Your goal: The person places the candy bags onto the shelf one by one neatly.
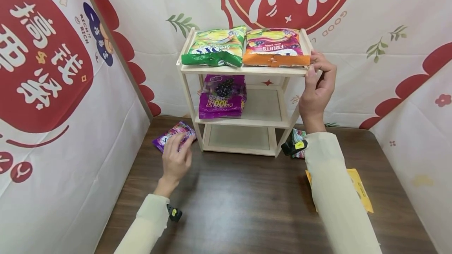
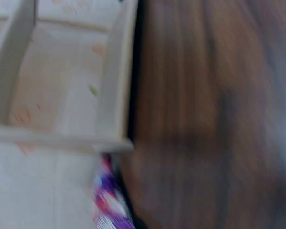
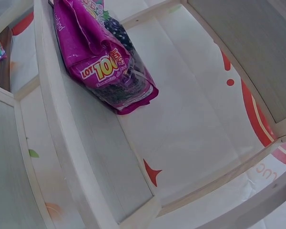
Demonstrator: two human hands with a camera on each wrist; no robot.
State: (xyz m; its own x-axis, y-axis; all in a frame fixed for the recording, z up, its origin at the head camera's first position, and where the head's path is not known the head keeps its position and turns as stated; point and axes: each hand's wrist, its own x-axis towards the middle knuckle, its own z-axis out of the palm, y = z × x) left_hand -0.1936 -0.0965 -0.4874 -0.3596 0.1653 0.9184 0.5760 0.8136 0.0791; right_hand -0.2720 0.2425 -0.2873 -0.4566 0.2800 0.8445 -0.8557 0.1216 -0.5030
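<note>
A small pale wooden three-tier shelf (image 1: 247, 122) stands on the table. My right hand (image 1: 319, 89) grips its top right corner, thumb in front and fingers at the side. My left hand (image 1: 176, 158) is over a purple candy bag (image 1: 166, 138) lying left of the shelf; its fingers are loosely bent and hide part of the bag. Blurred, that bag (image 2: 109, 205) also shows in the left wrist view. A green candy bag (image 1: 219, 46) and an orange-edged fruit candy bag (image 1: 275, 46) lie side by side on the top tier. A purple grape gummy bag (image 3: 102, 67) leans on the middle tier.
Under my right forearm lies a yellow packet (image 1: 360, 191), partly covered. A greenish packet (image 1: 299, 134) is by the shelf's right foot, behind my wrist. Printed cloth walls (image 1: 134, 19) enclose the dark wooden table (image 1: 226, 207) at the back and sides.
</note>
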